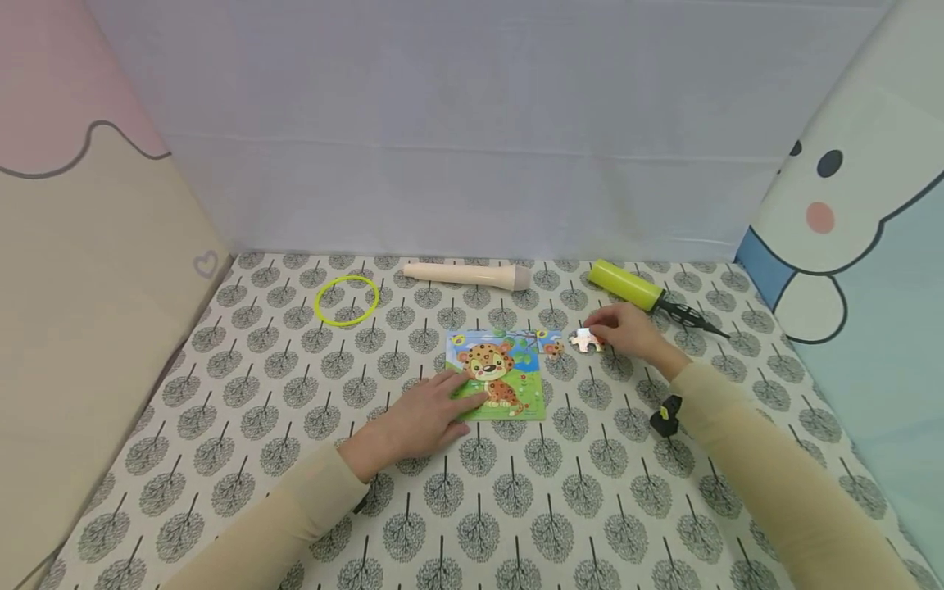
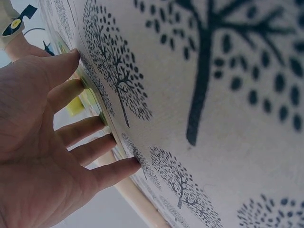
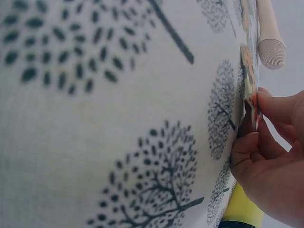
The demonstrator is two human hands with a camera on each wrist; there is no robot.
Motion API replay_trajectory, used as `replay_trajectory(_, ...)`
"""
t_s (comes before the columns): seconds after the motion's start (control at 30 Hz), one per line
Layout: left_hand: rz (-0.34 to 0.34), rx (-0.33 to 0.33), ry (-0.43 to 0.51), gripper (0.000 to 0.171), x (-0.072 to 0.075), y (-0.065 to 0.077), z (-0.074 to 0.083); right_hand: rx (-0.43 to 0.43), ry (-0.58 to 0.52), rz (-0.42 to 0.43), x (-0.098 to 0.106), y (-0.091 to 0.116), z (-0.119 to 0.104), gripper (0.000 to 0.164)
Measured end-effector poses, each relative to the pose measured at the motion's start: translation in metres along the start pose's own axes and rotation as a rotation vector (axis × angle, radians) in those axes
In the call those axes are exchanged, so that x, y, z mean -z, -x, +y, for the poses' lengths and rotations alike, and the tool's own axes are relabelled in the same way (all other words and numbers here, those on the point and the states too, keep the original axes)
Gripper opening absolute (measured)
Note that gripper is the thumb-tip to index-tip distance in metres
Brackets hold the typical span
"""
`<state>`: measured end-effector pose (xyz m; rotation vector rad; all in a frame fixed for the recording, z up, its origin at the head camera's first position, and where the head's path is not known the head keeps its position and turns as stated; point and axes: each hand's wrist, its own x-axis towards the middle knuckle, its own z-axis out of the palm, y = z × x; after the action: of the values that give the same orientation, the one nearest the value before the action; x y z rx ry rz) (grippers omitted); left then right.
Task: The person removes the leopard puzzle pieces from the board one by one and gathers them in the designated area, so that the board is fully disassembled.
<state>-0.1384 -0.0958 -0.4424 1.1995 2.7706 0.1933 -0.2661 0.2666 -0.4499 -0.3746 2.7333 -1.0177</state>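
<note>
A jigsaw puzzle with a cartoon leopard (image 1: pixel 528 385) lies mid-table in the head view. My left hand (image 1: pixel 428 414) rests on its left side, fingers spread and fairly straight; the left wrist view shows the hand (image 2: pixel 57 137) with fingertips at the puzzle's edge. To the right of the puzzle, my right hand (image 1: pixel 627 329) pinches a puzzle piece (image 1: pixel 585 341) between thumb and fingers. In the right wrist view the hand (image 3: pixel 275 147) holds that thin piece (image 3: pixel 253 102) tilted near the cloth. Another small piece (image 1: pixel 551 347) sits at the puzzle's upper right side.
A yellow-green ring (image 1: pixel 318 305) lies at the back left. Behind the puzzle is a pale microphone-shaped object (image 1: pixel 465 274). A yellow-green hand pump (image 1: pixel 627 284) with a black nozzle lies beyond my right hand. Curtain walls (image 1: pixel 472 164) enclose the tree-patterned tablecloth (image 1: pixel 310 426).
</note>
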Motion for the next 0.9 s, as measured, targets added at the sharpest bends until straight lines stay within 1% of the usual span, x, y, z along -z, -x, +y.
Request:
replay_trajectory(0.17,0.005,-0.004,0.006,0.054,0.001,0.000,0.000,-0.019,0.069,0.032,-0.003,-0.001,0.001,0.016)
replay_trajectory(0.3,-0.002,0.002,0.004,0.055,0.001,0.000,0.000,0.004,0.114,0.055,-0.006,-0.001,0.001,0.014)
replay_trajectory(0.47,-0.008,0.005,0.000,0.055,0.000,-0.001,0.000,0.046,0.136,0.079,-0.008,0.001,0.002,0.011)
replay_trajectory(0.6,-0.014,0.010,0.003,0.055,0.001,-0.001,0.001,0.043,0.133,0.106,-0.009,0.002,0.000,0.011)
replay_trajectory(0.7,-0.024,0.019,0.000,0.055,0.001,-0.001,0.001,0.040,0.139,0.120,-0.011,0.002,-0.005,0.012)
replay_trajectory(0.83,-0.035,0.028,0.002,0.056,0.000,-0.001,0.001,0.090,0.130,0.106,-0.014,0.000,-0.019,0.014)
replay_trajectory(0.9,-0.035,0.027,0.006,0.056,0.000,-0.001,0.001,0.114,0.107,0.092,-0.016,-0.001,-0.027,0.015)
